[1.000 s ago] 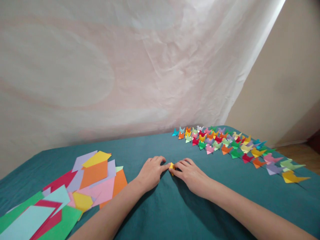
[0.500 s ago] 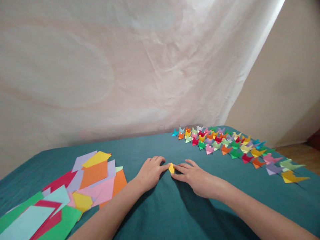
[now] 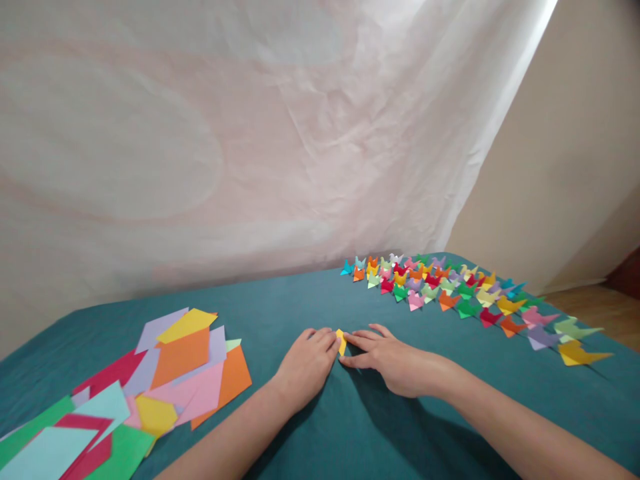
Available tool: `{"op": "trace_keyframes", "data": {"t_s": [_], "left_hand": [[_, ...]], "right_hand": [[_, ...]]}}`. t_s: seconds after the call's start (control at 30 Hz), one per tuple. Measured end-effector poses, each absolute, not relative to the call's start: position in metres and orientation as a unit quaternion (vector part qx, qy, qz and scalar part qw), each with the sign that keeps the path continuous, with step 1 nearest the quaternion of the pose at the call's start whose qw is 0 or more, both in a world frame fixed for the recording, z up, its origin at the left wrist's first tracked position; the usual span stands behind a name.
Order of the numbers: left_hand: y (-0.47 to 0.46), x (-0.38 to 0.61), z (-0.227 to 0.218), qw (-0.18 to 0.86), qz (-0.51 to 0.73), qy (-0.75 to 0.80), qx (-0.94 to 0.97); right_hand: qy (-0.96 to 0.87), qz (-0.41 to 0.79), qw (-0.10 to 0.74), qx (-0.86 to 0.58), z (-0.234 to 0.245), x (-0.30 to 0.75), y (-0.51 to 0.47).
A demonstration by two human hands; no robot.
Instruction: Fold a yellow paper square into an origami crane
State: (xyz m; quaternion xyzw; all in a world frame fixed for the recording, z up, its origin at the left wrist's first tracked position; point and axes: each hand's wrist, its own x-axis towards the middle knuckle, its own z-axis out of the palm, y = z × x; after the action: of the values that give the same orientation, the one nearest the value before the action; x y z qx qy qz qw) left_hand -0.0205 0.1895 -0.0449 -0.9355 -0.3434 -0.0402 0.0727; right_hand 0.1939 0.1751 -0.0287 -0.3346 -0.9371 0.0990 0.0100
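With the small yellow paper (image 3: 341, 342) as the middle of the dial and twelve straight ahead of the person, the left hand (image 3: 307, 365) comes in from eight and the right hand (image 3: 390, 360) from four. The paper lies on the green surface (image 3: 280, 300) between the fingertips of both. The left grip has its fingers close together against the paper's left edge; whether the thumb pinches cannot be told. The right grip is spread, thumb apart from the forefinger, touching the right edge.

Uneven pressure could skew the paper, since it is tiny and the hands partly cover it. Creases in the surface, apparently cloth, might also spoil a flat press. Loose paper sheets (image 3: 183, 360) sprawl around nine, near the left forearm, so a careless sweep could scatter them. Rows of paper birds (image 3: 543, 337) stand between twelve and three; an outward swing of the right arm might topple the nearest.
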Motion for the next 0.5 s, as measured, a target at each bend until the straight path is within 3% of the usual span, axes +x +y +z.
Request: {"op": "trace_keyframes", "data": {"t_s": [0.2,0.33,0.5], "left_hand": [[0.186,-0.020,-0.035,0.041,-0.030,-0.332,-0.942],[0.186,-0.024,-0.026,0.017,-0.018,-0.318,-0.948],[0.186,-0.029,-0.022,-0.004,-0.014,-0.302,-0.953]], "right_hand": [[-0.934,0.162,0.049,-0.315,-0.028,0.199,0.188],[-0.897,0.236,0.170,-0.333,-0.038,0.205,0.206],[-0.879,0.152,0.239,-0.384,-0.058,0.205,0.214]]}}
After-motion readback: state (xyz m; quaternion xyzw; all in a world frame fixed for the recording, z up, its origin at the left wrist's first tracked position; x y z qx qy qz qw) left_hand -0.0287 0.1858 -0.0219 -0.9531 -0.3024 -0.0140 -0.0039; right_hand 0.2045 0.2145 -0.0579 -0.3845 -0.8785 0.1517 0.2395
